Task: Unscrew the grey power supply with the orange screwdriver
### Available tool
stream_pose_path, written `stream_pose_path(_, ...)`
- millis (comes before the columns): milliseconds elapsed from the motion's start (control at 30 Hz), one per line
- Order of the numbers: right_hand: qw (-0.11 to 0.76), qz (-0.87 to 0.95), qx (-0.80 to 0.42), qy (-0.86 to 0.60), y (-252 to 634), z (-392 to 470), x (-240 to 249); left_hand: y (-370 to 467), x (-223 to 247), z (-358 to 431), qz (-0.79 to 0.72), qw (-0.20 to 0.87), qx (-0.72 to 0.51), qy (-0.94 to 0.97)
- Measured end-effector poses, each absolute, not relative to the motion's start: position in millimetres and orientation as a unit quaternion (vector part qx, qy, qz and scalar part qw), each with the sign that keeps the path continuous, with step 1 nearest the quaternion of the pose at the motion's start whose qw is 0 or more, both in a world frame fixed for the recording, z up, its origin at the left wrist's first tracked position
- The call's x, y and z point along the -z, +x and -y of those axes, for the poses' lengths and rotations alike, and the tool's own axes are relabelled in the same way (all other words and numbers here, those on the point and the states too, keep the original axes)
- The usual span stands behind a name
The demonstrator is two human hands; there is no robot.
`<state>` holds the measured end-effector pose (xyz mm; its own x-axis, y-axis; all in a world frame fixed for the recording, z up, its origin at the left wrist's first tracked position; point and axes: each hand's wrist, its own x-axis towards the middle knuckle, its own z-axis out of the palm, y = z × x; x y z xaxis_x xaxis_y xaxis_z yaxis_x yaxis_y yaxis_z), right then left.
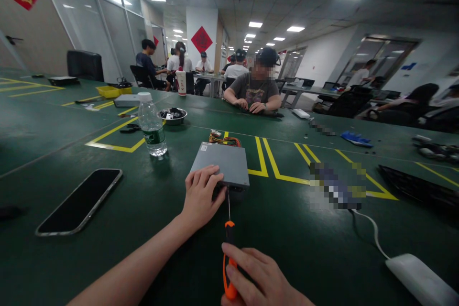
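Note:
A grey metal computer power supply (229, 155) lies on the green table in front of me, with a bundle of coloured wires (229, 140) coming out at its far side. My left hand (202, 189) grips its near left corner, fingers on the top cover and thumb down by the near face. Between the fingers and thumb of my right hand (256, 275) is an orange and black screwdriver (229, 239). Its thin shaft points away from me, and the tip meets the near face of the power supply. The exact spot under the tip is too dark to make out.
A water bottle (152, 126) and a metal bowl of small parts (173, 115) stand beyond my left hand. A phone (81, 202) lies at left, a white power bank (421, 277) with a cable at right. Across the table sits a person (254, 88) with hands on the tabletop.

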<state>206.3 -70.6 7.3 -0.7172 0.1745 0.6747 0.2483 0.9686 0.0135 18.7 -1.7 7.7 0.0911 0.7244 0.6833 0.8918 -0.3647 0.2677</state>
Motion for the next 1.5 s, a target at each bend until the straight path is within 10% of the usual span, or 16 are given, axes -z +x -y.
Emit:
stream_pose_path(1233,0.261,0.946,0.127,-0.147,209.1,83.0,-34.5,19.1,-9.8,0.8,0.529,0.12,0.395,-0.741)
stream_pose_path(1500,0.321,0.868,0.13,-0.354,196.5,113.2,-24.1,18.7,-8.1,1.5,0.527,0.109,0.405,-0.739)
